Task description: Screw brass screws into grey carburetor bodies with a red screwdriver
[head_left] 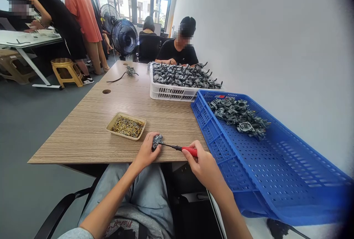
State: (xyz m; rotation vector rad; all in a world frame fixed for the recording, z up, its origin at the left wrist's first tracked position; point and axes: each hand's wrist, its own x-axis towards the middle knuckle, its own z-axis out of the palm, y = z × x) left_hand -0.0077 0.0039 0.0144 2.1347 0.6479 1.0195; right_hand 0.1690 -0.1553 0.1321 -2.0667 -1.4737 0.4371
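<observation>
Fingers of your right hand (pixel 204 163) wrap the red-handled screwdriver (pixel 190 151), shaft running leftward from them to the metal part (pixel 157 141) gripped in your left hand (pixel 146 151).

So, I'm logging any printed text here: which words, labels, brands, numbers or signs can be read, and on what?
"Manuscr…": cursive lettering on the grey shirt; its ending is unclear.
Red label on the blue crate: too small to read.
No other text can be made out.
</observation>
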